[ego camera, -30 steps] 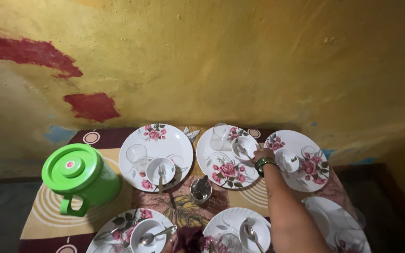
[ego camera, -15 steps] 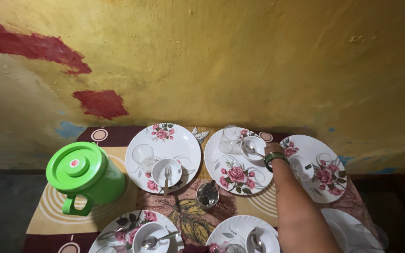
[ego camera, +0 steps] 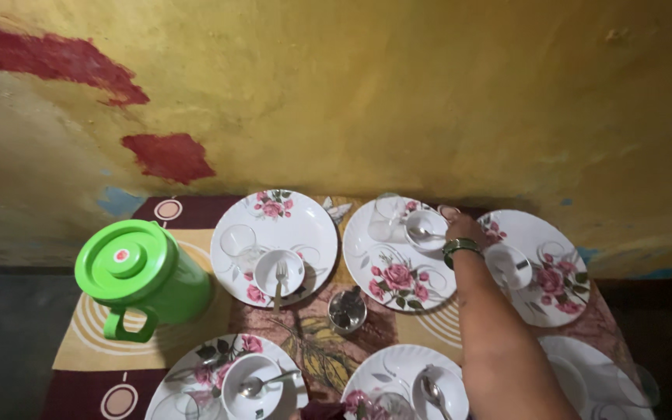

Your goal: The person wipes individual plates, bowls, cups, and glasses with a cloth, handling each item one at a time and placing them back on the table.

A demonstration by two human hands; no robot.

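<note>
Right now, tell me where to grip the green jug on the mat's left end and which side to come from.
Grip the green jug by its loop handle, which sticks out toward the near edge of the mat. Come from that near side and curl the fingers through the open loop. The lid is broad and flat, giving little purchase from above, and the round body looks too wide for one hand.

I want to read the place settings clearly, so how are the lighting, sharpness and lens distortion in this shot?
Head view: dim, warm light; the rough yellow wall is brightest in the middle, corners darken. The round white rose-patterned plates look slightly soft, the clear drinking glasses hard to make out. Wide-angle bending curves the patterned mat. The right hand is shadowed.
</note>
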